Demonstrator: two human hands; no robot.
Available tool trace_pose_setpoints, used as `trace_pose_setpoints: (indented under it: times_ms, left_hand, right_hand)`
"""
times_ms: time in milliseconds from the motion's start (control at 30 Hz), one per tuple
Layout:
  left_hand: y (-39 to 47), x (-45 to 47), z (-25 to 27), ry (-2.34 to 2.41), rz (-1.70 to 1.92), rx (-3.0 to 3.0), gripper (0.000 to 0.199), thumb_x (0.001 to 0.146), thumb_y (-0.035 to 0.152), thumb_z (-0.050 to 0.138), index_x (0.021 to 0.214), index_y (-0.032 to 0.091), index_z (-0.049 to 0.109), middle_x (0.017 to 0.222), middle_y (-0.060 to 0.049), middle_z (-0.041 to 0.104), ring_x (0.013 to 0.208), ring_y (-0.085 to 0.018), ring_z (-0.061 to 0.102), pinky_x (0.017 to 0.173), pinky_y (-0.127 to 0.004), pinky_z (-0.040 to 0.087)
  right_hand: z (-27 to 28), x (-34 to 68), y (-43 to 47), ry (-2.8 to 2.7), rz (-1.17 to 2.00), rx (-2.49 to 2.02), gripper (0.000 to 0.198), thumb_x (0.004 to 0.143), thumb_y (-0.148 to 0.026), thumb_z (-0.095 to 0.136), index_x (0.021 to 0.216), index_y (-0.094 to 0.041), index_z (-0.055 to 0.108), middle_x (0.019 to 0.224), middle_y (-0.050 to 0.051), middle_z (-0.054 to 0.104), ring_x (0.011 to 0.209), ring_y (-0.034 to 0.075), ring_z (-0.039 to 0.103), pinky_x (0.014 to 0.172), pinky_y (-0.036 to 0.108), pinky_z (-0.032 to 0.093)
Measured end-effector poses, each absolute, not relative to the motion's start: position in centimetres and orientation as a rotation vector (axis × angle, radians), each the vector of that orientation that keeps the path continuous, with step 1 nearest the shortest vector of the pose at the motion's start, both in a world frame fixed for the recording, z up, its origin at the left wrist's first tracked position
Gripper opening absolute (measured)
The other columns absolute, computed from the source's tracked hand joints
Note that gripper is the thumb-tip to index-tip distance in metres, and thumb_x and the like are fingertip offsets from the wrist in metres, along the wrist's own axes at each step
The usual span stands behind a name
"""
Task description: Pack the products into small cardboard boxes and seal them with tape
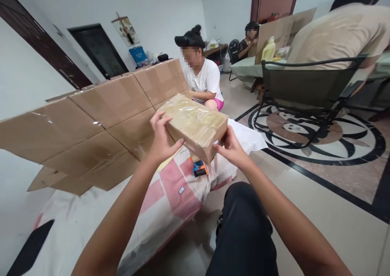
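A cardboard box, sealed with shiny clear tape, is held up in front of me, tilted, over a low surface. Around its left side, with thumb and fingers on the edge, is my left hand. My right hand grips the near right corner, where a small pale label shows. Below the box, an orange, blue and black object, perhaps a tape dispenser, rests on the pink and white cloth. A small white label lies on that cloth. The box's underside is hidden.
A tall cardboard partition stands along the left. Behind it squats a person in a white shirt. Another person leans forward in a folding chair at right. Farther back are a table with a yellow bottle and a third person.
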State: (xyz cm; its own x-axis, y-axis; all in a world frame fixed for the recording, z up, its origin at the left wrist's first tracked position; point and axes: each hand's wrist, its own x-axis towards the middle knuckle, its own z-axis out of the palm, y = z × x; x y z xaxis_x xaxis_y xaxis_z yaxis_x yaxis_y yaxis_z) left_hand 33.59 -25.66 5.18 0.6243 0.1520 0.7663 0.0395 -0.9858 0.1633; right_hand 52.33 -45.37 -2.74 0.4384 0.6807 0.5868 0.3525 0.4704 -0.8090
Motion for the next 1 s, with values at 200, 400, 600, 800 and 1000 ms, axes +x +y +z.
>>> trace_pose_setpoints:
  times_ms: [200,400,600,800,1000]
  left_hand:
    - [-22.7,47.1,-0.1,-0.132,0.781,2.62,0.068,0.075,0.038,0.078,0.128,0.022,0.038,0.145,-0.02,0.032,0.145,-0.037,0.033,0.119,-0.058,0.033]
    - [-20.2,51.4,-4.2,-0.05,0.644,2.568,0.059,0.074,0.03,0.077,0.125,0.019,0.05,0.146,-0.018,0.042,0.137,-0.031,0.048,0.114,-0.05,0.044]
    - [-19.5,39.3,-3.8,0.118,0.761,2.486,0.056,0.092,0.035,0.061,0.144,0.028,0.043,0.157,-0.012,0.04,0.147,-0.029,0.039,0.12,-0.052,0.038]
    - [-23.1,16.4,-7.4,0.446,0.581,2.71,0.05,0.095,0.027,0.056,0.143,0.035,0.047,0.151,-0.007,0.052,0.142,-0.028,0.049,0.114,-0.049,0.048]
    - [-25.6,2.0,-11.1,0.78,0.741,2.728,0.041,0.092,0.029,0.058,0.133,0.031,0.057,0.137,-0.006,0.065,0.125,-0.027,0.065,0.1,-0.041,0.06]
  right_hand:
    - [-8.9,60.7,-45.4,-0.958,0.205,-1.26,0.076,0.079,-0.054,0.074,0.136,-0.025,0.034,0.135,0.014,0.05,0.127,0.029,0.053,0.111,0.047,0.044]
    - [-13.6,64.7,-44.0,-0.919,0.21,-1.406,0.082,0.075,-0.059,0.073,0.137,-0.024,0.032,0.14,0.019,0.05,0.133,0.033,0.05,0.114,0.054,0.04]
    - [-11.6,63.1,-45.9,-1.066,-0.032,-1.716,0.117,0.076,-0.059,0.073,0.159,-0.03,-0.003,0.163,0.02,0.02,0.149,0.039,0.031,0.115,0.064,0.035]
    - [-10.6,59.5,-44.2,-1.05,-0.324,-1.925,0.127,0.071,-0.055,0.079,0.162,-0.022,-0.003,0.16,0.021,0.011,0.153,0.043,0.012,0.119,0.064,0.029]
    - [-10.2,62.3,-39.3,-0.932,-0.356,-1.992,0.118,0.066,-0.048,0.081,0.158,-0.018,0.014,0.151,0.021,0.025,0.147,0.041,0.026,0.117,0.061,0.032]
